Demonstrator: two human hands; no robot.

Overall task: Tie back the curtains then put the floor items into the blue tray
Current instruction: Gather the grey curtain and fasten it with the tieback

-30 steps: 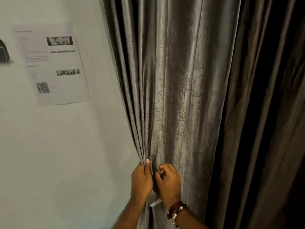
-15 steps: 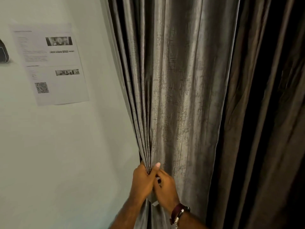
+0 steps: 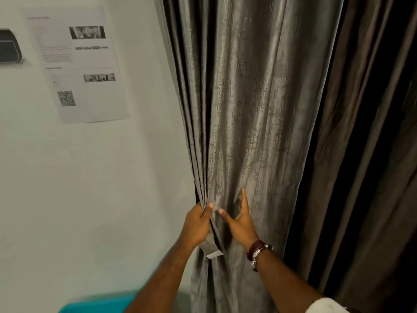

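Note:
A grey shiny curtain (image 3: 243,105) hangs in folds beside the white wall. My left hand (image 3: 197,223) grips the bunched left edge of the curtain at waist height. A short grey tie-back strap (image 3: 211,249) dangles just below that hand. My right hand (image 3: 240,219) lies flat against the curtain with its fingers spread, right next to the left hand; a dark red bracelet and a watch sit on its wrist. A corner of the blue tray (image 3: 94,304) shows at the bottom left. The floor items are out of sight.
A darker brown curtain (image 3: 361,154) hangs to the right. A printed paper sheet (image 3: 76,64) with a QR code is stuck on the wall, and a dark wall device (image 3: 9,47) sits at the far left edge.
My right hand has let go of the fold and spread open onto the curtain, moving right. My left hand keeps its hold. The view tilted down, so the blue tray came into sight.

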